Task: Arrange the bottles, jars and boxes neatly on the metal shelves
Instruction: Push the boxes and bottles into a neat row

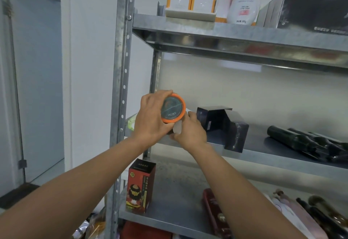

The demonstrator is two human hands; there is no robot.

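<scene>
Apparently round orange-rimmed jar (173, 108), glossy lid, clasped between left hand (150, 118) and right hand (190, 131) fingers.

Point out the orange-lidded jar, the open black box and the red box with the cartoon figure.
Jar (173, 109), head view: centre of its orange-rimmed lid.
Black box (236, 137), head view: its right front face.
Red box (138, 191), head view: front face, on the figure.

You hold a jar (172, 109) with orange-rimmed lid facing you, tilted, at the middle metal shelf's (263, 154) left end. Black boxes (222, 124) stand upright nearby; dark bottles (301, 142) lie flat.
</scene>
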